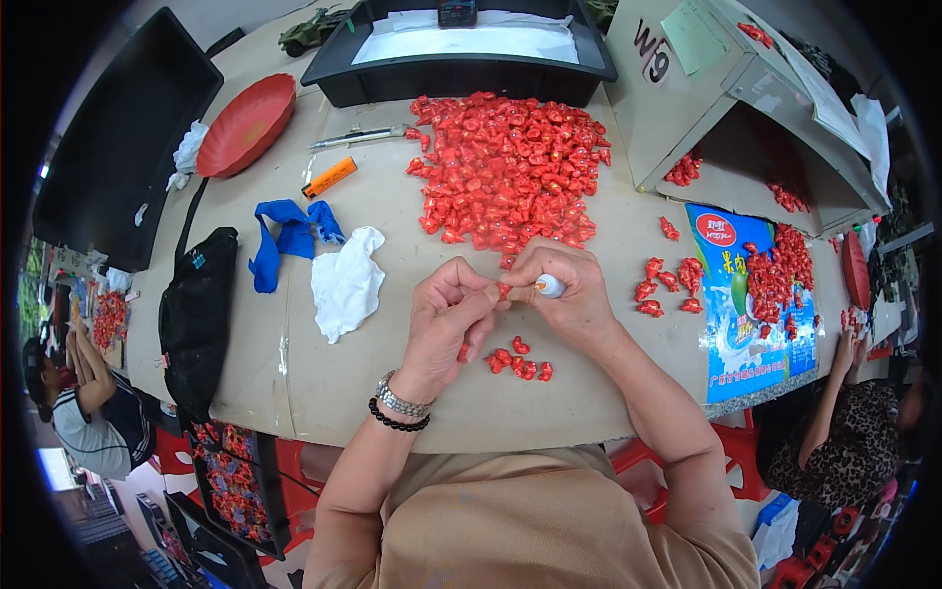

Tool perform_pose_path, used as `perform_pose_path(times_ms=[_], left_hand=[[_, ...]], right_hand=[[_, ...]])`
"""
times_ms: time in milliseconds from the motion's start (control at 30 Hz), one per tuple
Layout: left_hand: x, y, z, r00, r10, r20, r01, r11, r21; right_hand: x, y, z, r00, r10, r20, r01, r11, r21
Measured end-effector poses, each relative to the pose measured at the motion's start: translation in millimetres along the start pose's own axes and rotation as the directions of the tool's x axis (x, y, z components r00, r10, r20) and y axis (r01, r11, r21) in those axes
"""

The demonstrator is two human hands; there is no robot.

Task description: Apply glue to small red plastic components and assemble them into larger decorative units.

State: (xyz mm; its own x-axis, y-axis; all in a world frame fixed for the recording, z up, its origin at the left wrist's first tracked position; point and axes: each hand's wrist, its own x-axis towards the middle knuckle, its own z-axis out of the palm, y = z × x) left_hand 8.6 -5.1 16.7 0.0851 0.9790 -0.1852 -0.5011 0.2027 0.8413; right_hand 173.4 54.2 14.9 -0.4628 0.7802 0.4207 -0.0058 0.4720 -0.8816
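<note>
Beige and scuffed, the worktop (pixel 412 393) carries everything within reach. Nearest the body lies a small cluster of red wrapped pieces (pixel 518 361). Just above it the two hands meet. The left hand (pixel 446 319) is curled, thumb and forefinger pinched on a small red wrapped piece (pixel 503 291); its long axis cannot be told, as fingers hide most of it. The right hand (pixel 569 290) is closed round a small white bottle (pixel 549 286), which lies roughly crosswise, its rounded end pointing left toward the red piece, touching or nearly so.

To the left lie a crumpled white cloth (pixel 345 280), a blue cloth strip (pixel 285 236) and a black pouch (pixel 196 314). To the right a few loose red pieces (pixel 667 285) sit beside a blue printed bag (pixel 751 304) with more red pieces on it.

Farther off spreads a big heap of red wrapped pieces (pixel 510 167), with an orange lighter (pixel 330 178) and a red dish (pixel 245 126) to its left. A cardboard box (pixel 687 108) on its side holds red pieces inside. At the far edge a black tray (pixel 461 74) contains white sheets.
</note>
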Motion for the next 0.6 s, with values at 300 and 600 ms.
perform_pose_path(times_ms=[300, 600], left_hand=[[-0.6, -0.9, -0.4, 1.0, 0.005, 0.01, -0.005, 1.0, 0.002], [0.1, 0.4, 0.4, 0.999, 0.002, 0.048, -0.003, 1.0, 0.023]], right_hand=[[-0.2, 1.6, -0.7, 0.999, -0.049, 0.009, 0.05, 0.999, -0.011], [3.5, -8.7, -6.5, 1.0, -0.014, 0.005, 0.015, 0.997, -0.074]])
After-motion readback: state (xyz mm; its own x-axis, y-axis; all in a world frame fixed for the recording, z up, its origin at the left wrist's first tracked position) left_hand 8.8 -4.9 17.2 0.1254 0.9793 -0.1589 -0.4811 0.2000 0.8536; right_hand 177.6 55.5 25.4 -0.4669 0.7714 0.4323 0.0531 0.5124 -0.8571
